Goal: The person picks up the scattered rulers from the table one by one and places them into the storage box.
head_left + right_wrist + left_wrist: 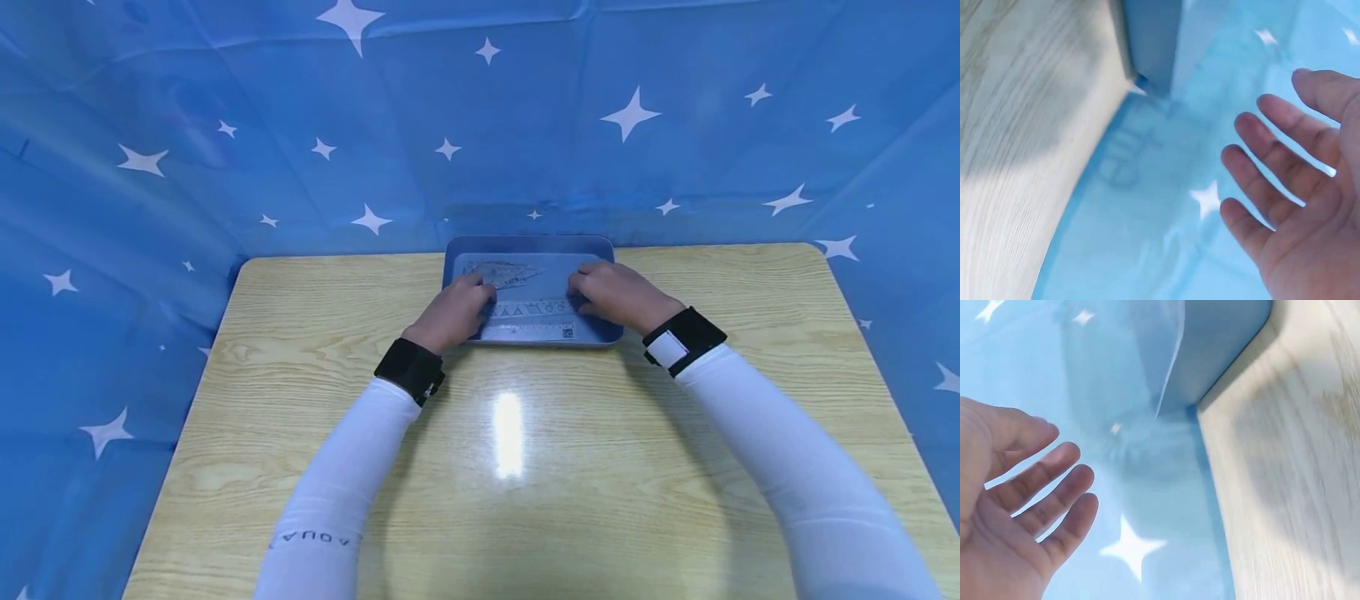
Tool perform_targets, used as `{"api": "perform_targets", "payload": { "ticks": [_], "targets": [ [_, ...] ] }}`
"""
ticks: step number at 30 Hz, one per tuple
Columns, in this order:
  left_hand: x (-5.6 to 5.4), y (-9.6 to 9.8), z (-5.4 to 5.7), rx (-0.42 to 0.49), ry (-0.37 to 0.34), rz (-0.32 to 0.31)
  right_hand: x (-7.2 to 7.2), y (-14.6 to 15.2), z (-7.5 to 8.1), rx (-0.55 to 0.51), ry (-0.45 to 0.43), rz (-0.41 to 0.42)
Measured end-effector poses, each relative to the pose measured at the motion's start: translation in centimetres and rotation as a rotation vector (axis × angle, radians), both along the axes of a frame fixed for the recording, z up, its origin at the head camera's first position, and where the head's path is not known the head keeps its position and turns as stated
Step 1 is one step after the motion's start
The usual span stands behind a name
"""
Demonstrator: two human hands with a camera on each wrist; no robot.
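Note:
A blue tray (530, 244) stands at the table's far edge. Inside lies a clear ruler (525, 309) with cut-out shapes, a printed scale and a small square code. Behind it is a clear, pointed flat piece (501, 274), its kind unclear. My left hand (461, 307) is over the tray's left side, by the ruler's left end. My right hand (606, 292) is over the right side, near the other end. In the wrist views, the left hand (1029, 494) and right hand (1297, 169) have loosely bent, spread fingers and nothing in them.
The wood-grain table (480, 500) has a bright light reflection near its middle. A blue cloth with white stars (525, 125) hangs directly behind the tray and along the sides. Black bands (411, 369) are on both wrists over white sleeves.

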State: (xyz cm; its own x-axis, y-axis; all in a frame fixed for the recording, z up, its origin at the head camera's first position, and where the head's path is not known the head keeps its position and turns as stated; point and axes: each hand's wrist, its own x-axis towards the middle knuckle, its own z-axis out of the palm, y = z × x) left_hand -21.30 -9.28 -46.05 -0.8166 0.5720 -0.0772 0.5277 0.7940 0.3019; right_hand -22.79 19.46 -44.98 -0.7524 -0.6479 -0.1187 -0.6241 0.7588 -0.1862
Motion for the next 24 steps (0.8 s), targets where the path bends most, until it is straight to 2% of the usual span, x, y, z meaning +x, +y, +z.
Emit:
{"api": "perform_targets", "payload": {
  "ticks": [3,5,10,14,19,24],
  "targets": [
    [0.1,-0.8,0.4,0.068,-0.017,0.014,0.4,0.7,0.6,-0.032,0.061,-0.020],
    [0.1,-1.8,0.9,0.128,-0.005,0.053,0.8,1.4,1.1,-0.075,0.092,-0.049],
    [0.6,-4.8,2.8,0.283,0.114,0.206,2.2,3.8,2.8,-0.172,0.135,-0.184],
    [1.9,-6.8,4.0,0.380,0.184,0.301,3.9,5.6,3.7,-0.261,0.154,-0.285],
    [3.7,-8.1,3.7,0.478,0.269,0.359,6.3,6.6,4.1,-0.333,0.188,-0.392],
    [5.3,-8.7,2.9,0.502,0.301,0.390,8.2,6.3,4.0,-0.345,0.300,-0.451]
  ]
}}
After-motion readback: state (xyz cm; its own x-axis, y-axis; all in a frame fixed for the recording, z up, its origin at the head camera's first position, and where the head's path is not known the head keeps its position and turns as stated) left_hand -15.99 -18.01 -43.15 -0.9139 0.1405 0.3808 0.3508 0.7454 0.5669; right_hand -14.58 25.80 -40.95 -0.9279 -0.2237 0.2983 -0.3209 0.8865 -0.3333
